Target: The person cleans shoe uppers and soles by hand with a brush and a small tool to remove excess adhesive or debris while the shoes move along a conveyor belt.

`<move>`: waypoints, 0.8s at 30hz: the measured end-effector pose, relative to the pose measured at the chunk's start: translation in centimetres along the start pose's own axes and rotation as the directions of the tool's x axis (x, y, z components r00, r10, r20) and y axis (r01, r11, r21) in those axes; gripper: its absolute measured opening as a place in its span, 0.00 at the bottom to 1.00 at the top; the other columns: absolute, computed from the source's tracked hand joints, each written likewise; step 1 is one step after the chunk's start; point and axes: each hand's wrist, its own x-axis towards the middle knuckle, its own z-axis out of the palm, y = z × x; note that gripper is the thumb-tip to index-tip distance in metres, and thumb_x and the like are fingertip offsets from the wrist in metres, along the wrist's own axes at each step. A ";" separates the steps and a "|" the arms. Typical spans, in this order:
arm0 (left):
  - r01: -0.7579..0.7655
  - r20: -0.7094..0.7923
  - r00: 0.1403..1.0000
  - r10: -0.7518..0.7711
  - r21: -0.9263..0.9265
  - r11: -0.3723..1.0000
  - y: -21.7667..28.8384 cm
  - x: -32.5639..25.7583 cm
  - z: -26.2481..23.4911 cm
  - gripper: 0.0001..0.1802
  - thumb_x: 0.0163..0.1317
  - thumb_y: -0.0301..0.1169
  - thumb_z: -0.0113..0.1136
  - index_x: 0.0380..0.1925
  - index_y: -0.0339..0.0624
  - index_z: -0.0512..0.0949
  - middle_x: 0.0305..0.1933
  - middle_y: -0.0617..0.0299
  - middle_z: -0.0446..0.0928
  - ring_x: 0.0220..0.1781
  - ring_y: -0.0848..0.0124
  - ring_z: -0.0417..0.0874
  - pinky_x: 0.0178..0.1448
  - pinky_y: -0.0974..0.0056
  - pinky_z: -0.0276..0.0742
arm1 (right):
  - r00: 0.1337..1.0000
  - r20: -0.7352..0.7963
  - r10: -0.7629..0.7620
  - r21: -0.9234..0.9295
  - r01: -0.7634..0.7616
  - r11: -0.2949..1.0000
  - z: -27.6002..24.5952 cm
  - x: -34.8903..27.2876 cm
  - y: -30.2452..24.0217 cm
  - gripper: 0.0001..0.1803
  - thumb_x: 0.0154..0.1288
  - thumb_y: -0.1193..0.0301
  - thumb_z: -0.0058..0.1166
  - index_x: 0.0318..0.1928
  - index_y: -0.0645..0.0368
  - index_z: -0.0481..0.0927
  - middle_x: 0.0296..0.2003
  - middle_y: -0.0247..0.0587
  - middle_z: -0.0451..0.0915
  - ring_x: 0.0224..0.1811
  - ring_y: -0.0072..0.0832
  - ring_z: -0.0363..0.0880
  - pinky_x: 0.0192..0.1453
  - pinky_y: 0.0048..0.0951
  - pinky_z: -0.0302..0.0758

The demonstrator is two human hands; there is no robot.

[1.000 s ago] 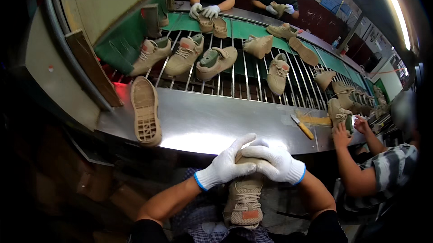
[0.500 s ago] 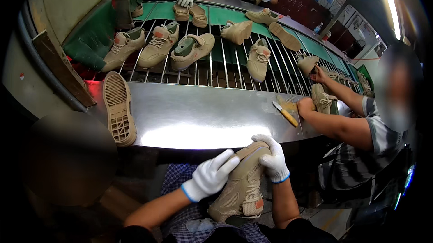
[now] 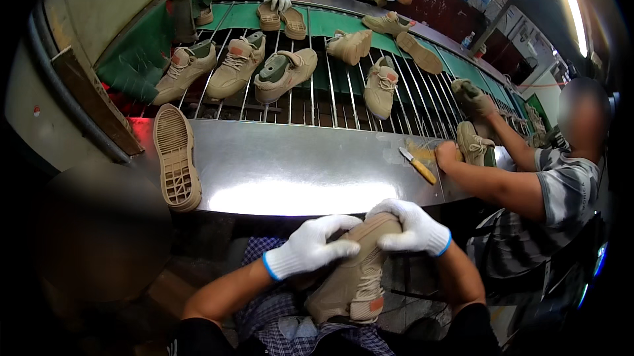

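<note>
A tan lace-up sneaker [image 3: 353, 280] is held toe-up over my lap, its laces and orange tab facing right and toward me. My left hand [image 3: 314, 248], in a white glove with a blue cuff, is closed on the left side of its toe, thumb on the upper. From the right, my right hand [image 3: 413, 227], gloved alike, wraps over the toe tip with its thumb on the upper. The sole side under the fingers is mostly hidden. Beyond, a loose tan sole [image 3: 177, 158] lies tread-up on the left of the metal bench [image 3: 290, 158].
A yellow-handled knife [image 3: 417, 166] lies on the bench at the right. Several tan shoes [image 3: 236, 69] and soles stand on the rod conveyor [image 3: 333, 98] behind. A co-worker's arm [image 3: 498, 181] rests on the bench at right; two people work across the conveyor.
My right hand has swung its wrist outward, its thumb now across the toe. My left hand has shifted, thumb onto the upper. Conveyor shoes have moved slightly right. The right co-worker's raised shoe has turned.
</note>
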 end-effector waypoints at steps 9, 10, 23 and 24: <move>-0.100 -0.027 0.991 0.133 0.522 0.847 -4.9 -5.7 0.6 0.54 0.56 0.23 0.72 0.81 0.31 0.54 0.79 0.34 0.66 0.72 0.47 0.82 0.72 0.57 0.83 | 0.976 -0.099 -0.194 -0.034 0.191 0.981 1.1 1.6 1.3 0.42 0.54 0.52 0.82 0.63 0.65 0.82 0.57 0.45 0.85 0.60 0.33 0.83 0.68 0.36 0.77; -0.074 -0.091 0.989 0.116 0.376 0.924 -3.6 -4.4 0.3 0.51 0.55 0.20 0.69 0.80 0.32 0.57 0.77 0.34 0.70 0.71 0.48 0.82 0.74 0.58 0.81 | 0.978 -0.078 -0.195 -0.008 0.195 0.981 1.2 1.9 0.9 0.41 0.55 0.53 0.81 0.63 0.64 0.82 0.57 0.44 0.84 0.60 0.33 0.83 0.68 0.36 0.78; -0.127 -0.020 0.991 0.131 0.138 0.982 -1.1 -3.7 -1.0 0.42 0.63 0.22 0.60 0.80 0.32 0.62 0.74 0.40 0.76 0.72 0.56 0.82 0.76 0.58 0.78 | 0.987 -0.052 -0.155 0.056 0.158 0.986 0.6 2.5 1.6 0.37 0.55 0.54 0.80 0.61 0.61 0.82 0.54 0.40 0.84 0.57 0.30 0.83 0.65 0.36 0.79; -0.100 -0.032 0.994 0.106 0.141 0.985 -0.9 -3.8 -0.9 0.42 0.63 0.22 0.60 0.80 0.32 0.63 0.74 0.39 0.76 0.71 0.56 0.83 0.75 0.59 0.79 | 0.986 -0.048 -0.160 0.073 0.163 0.984 0.6 2.6 1.8 0.37 0.55 0.54 0.80 0.60 0.61 0.83 0.54 0.40 0.84 0.58 0.30 0.83 0.66 0.36 0.79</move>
